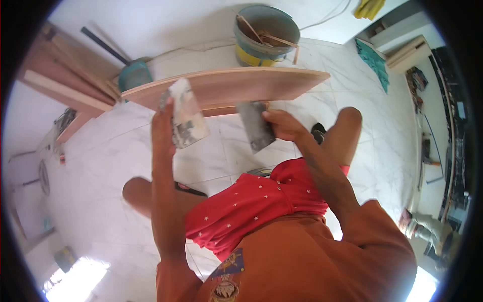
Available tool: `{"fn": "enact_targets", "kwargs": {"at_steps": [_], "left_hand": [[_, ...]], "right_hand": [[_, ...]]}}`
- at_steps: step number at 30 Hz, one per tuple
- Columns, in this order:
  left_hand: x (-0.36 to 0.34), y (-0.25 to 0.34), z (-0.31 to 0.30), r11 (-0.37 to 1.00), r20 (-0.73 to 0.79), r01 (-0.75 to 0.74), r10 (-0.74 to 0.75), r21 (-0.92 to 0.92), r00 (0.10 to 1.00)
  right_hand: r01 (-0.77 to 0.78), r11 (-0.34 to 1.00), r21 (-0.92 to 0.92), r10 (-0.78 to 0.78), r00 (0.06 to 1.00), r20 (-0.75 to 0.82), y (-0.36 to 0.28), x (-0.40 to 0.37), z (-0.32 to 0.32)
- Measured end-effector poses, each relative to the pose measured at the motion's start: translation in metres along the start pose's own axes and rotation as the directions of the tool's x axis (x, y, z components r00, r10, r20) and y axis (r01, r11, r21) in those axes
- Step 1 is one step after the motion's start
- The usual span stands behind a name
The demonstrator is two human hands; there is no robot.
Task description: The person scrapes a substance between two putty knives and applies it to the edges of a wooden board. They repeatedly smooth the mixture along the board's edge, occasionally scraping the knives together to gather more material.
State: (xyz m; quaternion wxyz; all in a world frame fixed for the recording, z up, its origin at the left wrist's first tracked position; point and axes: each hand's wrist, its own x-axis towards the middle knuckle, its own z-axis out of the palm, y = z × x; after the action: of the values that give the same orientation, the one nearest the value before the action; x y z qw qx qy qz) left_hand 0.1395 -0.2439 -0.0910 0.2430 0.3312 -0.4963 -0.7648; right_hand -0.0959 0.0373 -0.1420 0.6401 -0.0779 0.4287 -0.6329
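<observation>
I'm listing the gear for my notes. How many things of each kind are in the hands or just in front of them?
Scrapers: 2, the pale scraper in the left hand, the dark scraper in the right hand
Wooden board: 1
Bucket: 1
Total: 4

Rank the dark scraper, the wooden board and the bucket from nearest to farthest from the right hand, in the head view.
1. Dark scraper, held in the right hand.
2. Wooden board, just ahead of it.
3. Bucket, beyond the board, on the floor.
</observation>
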Motion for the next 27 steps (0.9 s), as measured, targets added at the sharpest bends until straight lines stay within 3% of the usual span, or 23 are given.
{"fn": "enact_targets", "kwargs": {"at_steps": [2, 3, 4, 7, 9, 10, 13, 14, 17, 20, 27], "left_hand": [[-0.003, -0.002, 0.011, 0.997, -0.002, 0.037, -0.037, 0.07, 0.999], [-0.005, -0.005, 0.026, 0.998, -0.008, -0.002, 0.001, -0.067, 1.0], [-0.009, 0.0, 0.039, 0.996, 0.035, 0.038, -0.035, -0.086, 0.999], [-0.027, 0.023, 0.087, 0.989, 0.126, 0.09, -0.075, -0.117, 0.989], [-0.031, 0.042, 0.115, 0.99, 0.178, 0.099, -0.08, -0.098, 0.981], [-0.029, 0.048, 0.126, 0.993, 0.202, 0.095, -0.078, -0.074, 0.976], [-0.018, 0.05, 0.15, 0.996, 0.263, 0.068, -0.052, -0.05, 0.963], [-0.013, 0.05, 0.156, 0.997, 0.282, 0.056, -0.039, -0.052, 0.959], [-0.005, 0.047, 0.174, 0.99, 0.355, 0.03, 0.021, -0.138, 0.935], [0.005, 0.042, 0.183, 0.995, 0.355, 0.039, -0.004, -0.092, 0.935], [0.014, 0.039, 0.201, 0.986, 0.38, 0.119, -0.065, -0.119, 0.923]], "right_hand": [[0.144, 0.989, -0.013, -0.144, 0.989, 0.018, -0.025, -0.037, 0.026], [0.161, 0.984, -0.073, -0.16, 0.987, 0.02, -0.038, -0.055, 0.033], [0.231, 0.966, -0.118, -0.236, 0.971, -0.031, -0.049, -0.074, 0.045], [0.19, 0.854, -0.484, -0.305, 0.937, -0.17, -0.083, -0.118, 0.056], [0.058, 0.517, -0.854, -0.389, 0.905, -0.174, -0.113, -0.15, 0.097], [-0.04, 0.294, -0.955, -0.426, 0.889, -0.168, -0.124, -0.16, 0.116], [0.183, -0.267, -0.946, -0.609, 0.729, 0.312, -0.132, -0.167, 0.135], [0.141, -0.272, -0.952, -0.625, 0.726, 0.286, -0.134, -0.168, 0.144], [0.105, -0.467, -0.878, -0.586, 0.707, 0.396, -0.142, -0.164, 0.151], [0.041, -0.561, -0.827, -0.534, 0.746, 0.399, -0.147, -0.156, 0.16], [0.019, -0.569, -0.822, -0.489, 0.796, 0.356, -0.153, -0.14, 0.143]]}}
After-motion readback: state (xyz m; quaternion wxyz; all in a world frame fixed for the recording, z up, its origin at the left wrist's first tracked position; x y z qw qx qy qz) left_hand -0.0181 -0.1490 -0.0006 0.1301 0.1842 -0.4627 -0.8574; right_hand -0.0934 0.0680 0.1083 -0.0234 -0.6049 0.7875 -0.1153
